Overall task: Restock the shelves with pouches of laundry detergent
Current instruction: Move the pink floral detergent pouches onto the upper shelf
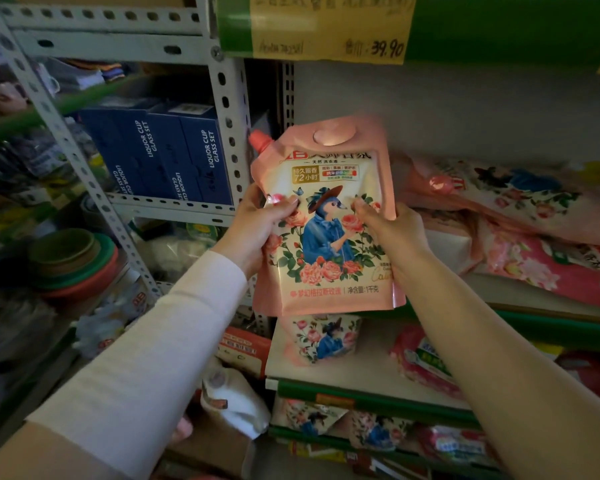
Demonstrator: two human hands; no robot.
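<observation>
I hold the pink detergent pouch (326,220) upright before the shelf (534,306), left hand (257,230) and right hand (392,226) both gripping its sides, so I'd ease it in level, spout up.

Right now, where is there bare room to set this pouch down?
Lower shelf: bare patch between the standing pouch and the pink pack. Upper shelf: lying pouches crowd the right; the held pouch hides its left end.
</observation>
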